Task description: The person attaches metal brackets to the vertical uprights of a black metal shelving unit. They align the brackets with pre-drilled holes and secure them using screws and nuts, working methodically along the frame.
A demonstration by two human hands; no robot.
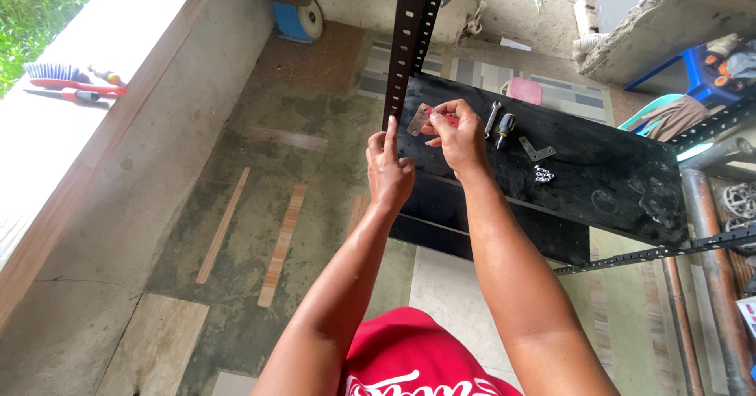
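Observation:
A black slotted angle post (409, 34) stands upright at the corner of a black shelf board (598, 175). My left hand (387, 168) presses against the post's lower end, index finger pointing up along it. My right hand (457, 136) holds a small metal corner bracket (419, 118) against the post, with something red just showing between its fingers. On the shelf beside that hand lie a wrench (492, 117), a stubby black-handled screwdriver (504, 128), another metal bracket (536, 149) and a small heap of nuts (542, 175).
A lower black shelf (480, 223) and slotted rails (654, 252) sit beneath the board. Wooden strips (282, 246) lie on the concrete floor. A brush (59, 73) and red-handled tools rest on the ledge at left. Metal pipes (705, 246) stand at right, with a blue stool (693, 69) beyond.

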